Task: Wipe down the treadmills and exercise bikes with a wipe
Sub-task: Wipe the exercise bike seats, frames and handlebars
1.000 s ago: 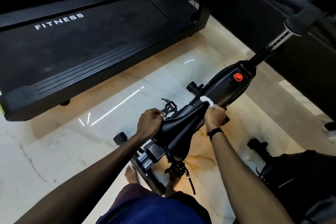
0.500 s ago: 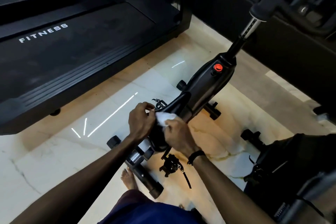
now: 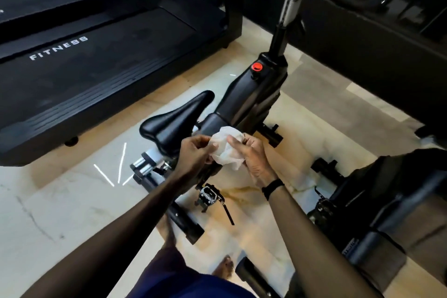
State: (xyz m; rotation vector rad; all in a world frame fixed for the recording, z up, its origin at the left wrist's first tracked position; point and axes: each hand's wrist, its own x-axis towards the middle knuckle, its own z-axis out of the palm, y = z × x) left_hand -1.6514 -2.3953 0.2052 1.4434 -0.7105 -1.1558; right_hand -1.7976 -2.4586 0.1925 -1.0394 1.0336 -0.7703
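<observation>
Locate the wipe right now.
In the head view, the white wipe sits just right of centre, held between the left hand and right hand, in front of the bike frame, right of the saddle.

A crumpled white wipe (image 3: 226, 146) sits above the black exercise bike (image 3: 244, 101), beside a black treadmill (image 3: 96, 60).

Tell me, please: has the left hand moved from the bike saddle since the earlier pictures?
Yes. The left hand has come off the saddle, which it gripped earlier, and now sits beside it, toward the right hand, pinching the white wipe.
</observation>
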